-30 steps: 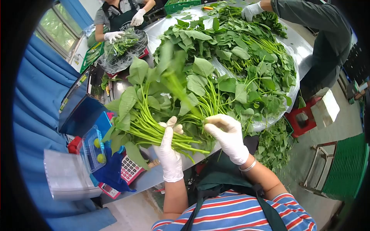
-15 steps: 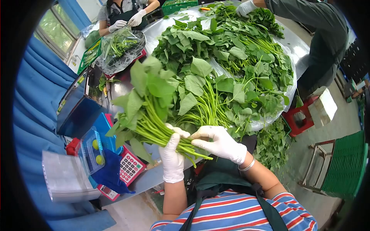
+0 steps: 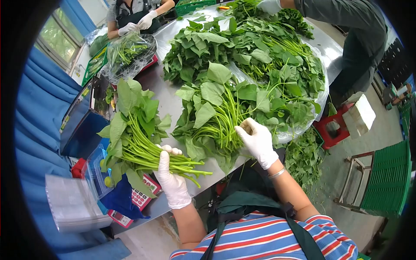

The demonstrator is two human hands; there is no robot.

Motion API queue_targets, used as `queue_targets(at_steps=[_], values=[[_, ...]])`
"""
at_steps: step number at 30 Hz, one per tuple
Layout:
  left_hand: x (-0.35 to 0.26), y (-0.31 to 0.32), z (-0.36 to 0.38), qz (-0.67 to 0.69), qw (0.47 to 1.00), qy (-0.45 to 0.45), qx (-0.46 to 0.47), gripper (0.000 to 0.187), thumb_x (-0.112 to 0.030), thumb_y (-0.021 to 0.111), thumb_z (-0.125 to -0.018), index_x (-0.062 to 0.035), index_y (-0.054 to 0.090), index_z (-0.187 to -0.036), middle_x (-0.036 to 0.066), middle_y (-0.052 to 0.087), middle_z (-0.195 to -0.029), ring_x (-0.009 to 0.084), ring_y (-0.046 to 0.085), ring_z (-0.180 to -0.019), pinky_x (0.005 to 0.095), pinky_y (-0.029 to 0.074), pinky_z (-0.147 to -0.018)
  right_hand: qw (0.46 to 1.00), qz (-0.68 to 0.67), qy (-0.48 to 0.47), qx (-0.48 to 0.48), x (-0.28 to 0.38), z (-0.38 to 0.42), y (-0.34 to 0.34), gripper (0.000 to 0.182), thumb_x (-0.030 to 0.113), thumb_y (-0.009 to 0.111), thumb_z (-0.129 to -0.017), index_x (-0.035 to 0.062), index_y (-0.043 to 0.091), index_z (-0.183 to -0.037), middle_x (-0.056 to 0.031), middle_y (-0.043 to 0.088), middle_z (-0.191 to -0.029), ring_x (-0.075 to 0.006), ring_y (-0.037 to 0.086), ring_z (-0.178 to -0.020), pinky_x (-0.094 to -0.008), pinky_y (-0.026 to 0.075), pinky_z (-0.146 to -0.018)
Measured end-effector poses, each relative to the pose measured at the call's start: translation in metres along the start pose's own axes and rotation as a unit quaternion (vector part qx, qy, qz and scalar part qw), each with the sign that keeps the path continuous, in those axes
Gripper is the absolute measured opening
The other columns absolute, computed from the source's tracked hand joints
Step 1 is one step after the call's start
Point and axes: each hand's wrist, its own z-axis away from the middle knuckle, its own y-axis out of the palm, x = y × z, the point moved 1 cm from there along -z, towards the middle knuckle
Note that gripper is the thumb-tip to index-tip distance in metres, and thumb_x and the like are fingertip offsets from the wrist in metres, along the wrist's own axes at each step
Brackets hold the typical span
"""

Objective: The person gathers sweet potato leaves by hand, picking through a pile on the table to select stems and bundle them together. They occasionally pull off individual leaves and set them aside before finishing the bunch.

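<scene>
My left hand (image 3: 172, 175), in a white glove, is wrapped round a thick bunch of leafy green stems (image 3: 145, 145). Their leaves point up and left, and the cut ends stick out to the right. At the near edge of the greens pile, my right hand (image 3: 259, 141), also gloved, has its thumb and fingers drawn together beside the stems of a loose heap of greens (image 3: 219, 123). Whatever sits between those fingertips is too small to make out. Behind it, the larger pile of greens (image 3: 277, 56) covers much of the metal table (image 3: 167, 97).
Left of me are a pink calculator-like scale (image 3: 141, 197), a blue cloth (image 3: 123, 201), clear plastic bags (image 3: 71, 201) and a dark box (image 3: 86, 125). Across the table a co-worker's gloved hands (image 3: 138, 24) handle bagged greens (image 3: 130, 52). Another co-worker's gloved hand (image 3: 269, 6) touches the pile.
My left hand has carried the bunch left and slightly down, uncovering some tabletop. My right hand has left the bunch's stem ends and moved up and right to the heap.
</scene>
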Motion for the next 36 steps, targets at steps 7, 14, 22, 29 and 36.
queue_targets(at_steps=[7, 14, 22, 29, 36], values=[[-0.001, 0.004, 0.003, -0.012, 1.000, -0.009, 0.017, 0.028, -0.007, 0.059, -0.082, -0.0045, 0.047, -0.108, 0.007, 0.056, -0.088, 0.0178, 0.055, -0.078, 0.0333, 0.047, -0.074, 0.993, -0.045, -0.078, -0.071, -0.003, -0.016, 0.005, 0.016, 0.017, 0.062, -0.076, 0.0064, 0.054, -0.084, -0.0071, 0.057, -0.074, -0.0222, 0.057, -0.062, -0.0286, 0.046, -0.058], [0.004, 0.006, 0.005, -0.025, 1.000, 0.007, 0.001, 0.029, -0.004, 0.059, -0.080, -0.0041, 0.047, -0.107, 0.006, 0.056, -0.088, 0.0171, 0.055, -0.079, 0.0326, 0.046, -0.075, 0.921, -0.341, -0.086, -0.166, 0.012, -0.007, -0.019, 0.013, 0.002, 0.052, -0.085, -0.0006, 0.048, -0.097, -0.0089, 0.058, -0.088, -0.0135, 0.057, -0.076, -0.0247, 0.046, -0.071], [0.013, 0.021, 0.013, -0.025, 0.999, -0.038, 0.000, 0.030, 0.001, 0.060, -0.078, -0.0050, 0.047, -0.104, 0.006, 0.055, -0.085, 0.0174, 0.055, -0.076, 0.0312, 0.045, -0.074, 0.872, -0.473, -0.067, -0.110, 0.035, 0.004, -0.014, 0.011, 0.008, 0.048, -0.089, 0.0051, 0.042, -0.098, -0.0094, 0.050, -0.110, -0.0072, 0.046, -0.070, -0.0207, 0.042, -0.067], [0.034, 0.036, 0.021, -0.025, 0.997, -0.075, 0.018, 0.029, 0.004, 0.061, -0.076, -0.0037, 0.049, -0.102, 0.011, 0.059, -0.092, 0.0176, 0.058, -0.074, 0.0301, 0.049, -0.071, 0.884, -0.350, -0.288, -0.113, 0.047, 0.032, 0.003, 0.022, -0.004, 0.053, -0.079, 0.0036, 0.045, -0.098, -0.0146, 0.056, -0.093, -0.0253, 0.055, -0.079, -0.0317, 0.045, -0.070], [0.033, 0.033, 0.022, -0.069, 0.996, -0.057, 0.029, 0.037, -0.006, 0.064, -0.077, -0.0056, 0.049, -0.111, 0.009, 0.059, -0.096, 0.0156, 0.058, -0.081, 0.0283, 0.049, -0.073, 0.904, -0.183, -0.378, 0.087, 0.054, 0.028, -0.001, 0.015, 0.002, 0.063, -0.074, 0.0050, 0.052, -0.085, -0.0086, 0.056, -0.074, -0.0276, 0.054, -0.066, -0.0331, 0.044, -0.060]])
